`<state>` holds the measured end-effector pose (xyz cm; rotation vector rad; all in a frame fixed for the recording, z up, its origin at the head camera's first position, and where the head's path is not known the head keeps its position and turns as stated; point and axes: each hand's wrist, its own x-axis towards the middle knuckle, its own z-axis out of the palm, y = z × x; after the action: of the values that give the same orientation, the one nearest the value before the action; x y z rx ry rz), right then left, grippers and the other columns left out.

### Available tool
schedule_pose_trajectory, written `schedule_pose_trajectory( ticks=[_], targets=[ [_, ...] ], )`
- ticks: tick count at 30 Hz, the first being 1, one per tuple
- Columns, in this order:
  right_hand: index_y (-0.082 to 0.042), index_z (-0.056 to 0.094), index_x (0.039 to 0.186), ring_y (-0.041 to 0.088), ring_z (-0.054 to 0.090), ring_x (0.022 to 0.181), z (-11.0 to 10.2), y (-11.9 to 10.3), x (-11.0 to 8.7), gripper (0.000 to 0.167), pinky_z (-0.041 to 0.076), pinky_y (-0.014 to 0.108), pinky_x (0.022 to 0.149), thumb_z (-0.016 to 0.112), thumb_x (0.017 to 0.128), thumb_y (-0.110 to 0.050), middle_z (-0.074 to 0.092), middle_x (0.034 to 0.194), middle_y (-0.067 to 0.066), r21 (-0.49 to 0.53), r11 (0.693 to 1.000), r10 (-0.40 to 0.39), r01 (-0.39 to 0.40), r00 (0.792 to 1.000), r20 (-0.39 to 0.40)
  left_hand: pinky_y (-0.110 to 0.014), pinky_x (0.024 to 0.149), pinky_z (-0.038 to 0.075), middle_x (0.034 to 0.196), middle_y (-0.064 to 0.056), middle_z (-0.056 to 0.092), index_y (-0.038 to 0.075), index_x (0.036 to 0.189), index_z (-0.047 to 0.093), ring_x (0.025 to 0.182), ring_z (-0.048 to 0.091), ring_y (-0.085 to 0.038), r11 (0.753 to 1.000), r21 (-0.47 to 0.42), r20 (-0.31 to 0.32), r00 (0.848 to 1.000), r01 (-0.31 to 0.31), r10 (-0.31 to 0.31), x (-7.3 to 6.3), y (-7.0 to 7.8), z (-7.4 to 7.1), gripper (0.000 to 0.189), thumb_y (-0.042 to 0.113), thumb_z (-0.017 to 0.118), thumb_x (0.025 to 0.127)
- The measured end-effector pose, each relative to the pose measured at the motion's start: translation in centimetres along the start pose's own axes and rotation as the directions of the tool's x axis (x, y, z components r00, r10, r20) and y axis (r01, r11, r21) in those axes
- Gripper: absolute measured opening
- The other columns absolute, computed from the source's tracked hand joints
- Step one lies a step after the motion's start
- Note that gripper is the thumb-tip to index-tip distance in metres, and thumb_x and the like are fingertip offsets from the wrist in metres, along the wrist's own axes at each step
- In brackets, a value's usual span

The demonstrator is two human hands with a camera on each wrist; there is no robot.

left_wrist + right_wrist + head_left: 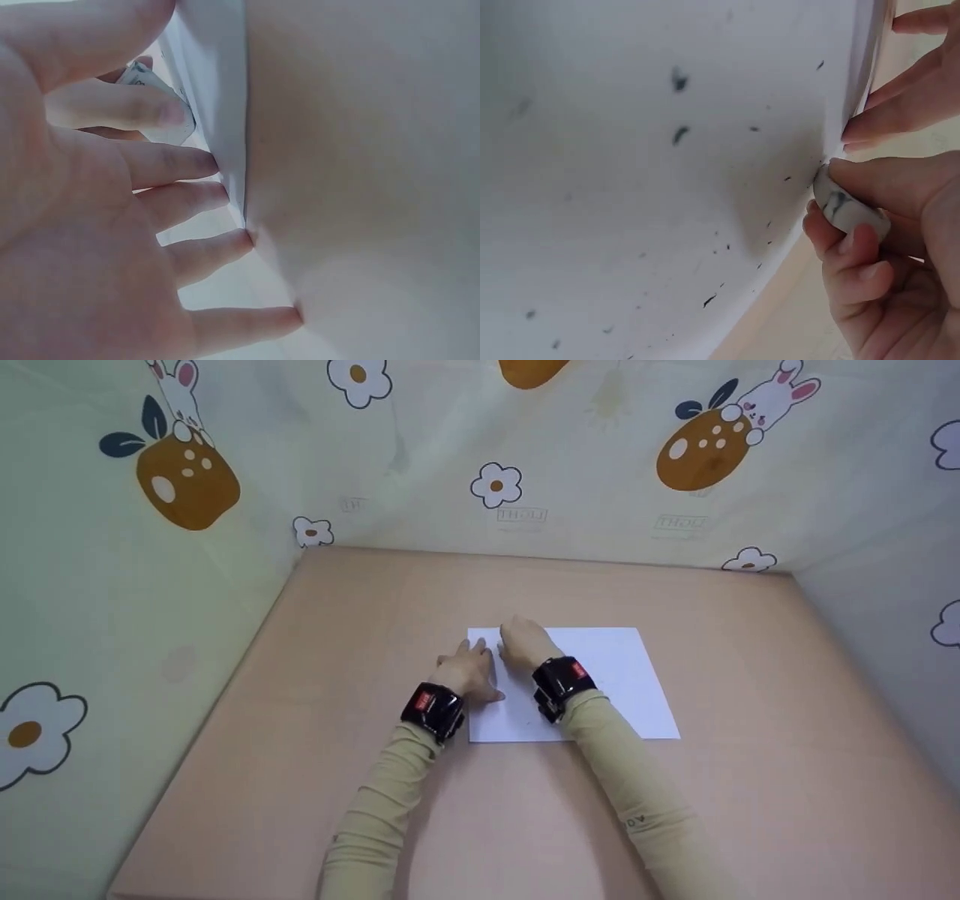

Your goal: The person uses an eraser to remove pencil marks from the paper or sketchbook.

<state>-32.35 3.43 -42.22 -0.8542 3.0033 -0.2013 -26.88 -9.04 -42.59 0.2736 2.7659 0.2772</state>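
A white sheet of paper lies flat on the table. My left hand rests on its left part with fingers straight and spread; in the left wrist view the fingertips touch down near the paper's edge. Close to its right, my right hand pinches a whitish eraser with dark smudges between thumb and curled fingers. The eraser's end meets the paper near the left hand's fingers. Dark eraser crumbs are scattered over the sheet. From the head view the eraser is hidden by the right hand.
The pinkish-brown tabletop surrounds the sheet. Patterned cloth walls with flowers and rabbits rise along its back, left and right sides. Each wrist wears a black camera band over a tan sleeve.
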Motion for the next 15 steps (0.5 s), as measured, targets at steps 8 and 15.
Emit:
schedule_pose_trajectory(
  ticks=[8, 15],
  targets=[
    [0.010, 0.066, 0.088, 0.041, 0.066, 0.090, -0.01, -0.23, 0.31, 0.020, 0.055, 0.046, 0.087, 0.061, 0.086, -0.009, 0.067, 0.097, 0.026, 0.011, 1.000, -0.007, 0.007, 1.000, -0.020, -0.064, 0.106, 0.032, 0.160, -0.010, 0.017, 0.005, 0.148, 0.031, 0.148, 0.014, -0.032, 1.000, -0.004, -0.001, 1.000, 0.005, -0.005, -0.09, -0.06, -0.29, 0.087, 0.048, 0.067, 0.082],
    [0.010, 0.065, 0.095, 0.039, 0.065, 0.095, -0.79, -0.77, 0.56, 0.020, 0.054, 0.046, 0.088, 0.057, 0.086, -0.006, 0.066, 0.102, 0.027, -0.016, 1.000, -0.001, 0.002, 0.998, 0.070, -0.062, 0.105, 0.036, 0.160, -0.008, 0.017, 0.005, 0.148, 0.030, 0.148, 0.016, -0.031, 1.000, 0.029, 0.008, 1.000, 0.003, -0.003, 0.01, 0.12, -0.41, 0.088, 0.050, 0.066, 0.082]
  ],
)
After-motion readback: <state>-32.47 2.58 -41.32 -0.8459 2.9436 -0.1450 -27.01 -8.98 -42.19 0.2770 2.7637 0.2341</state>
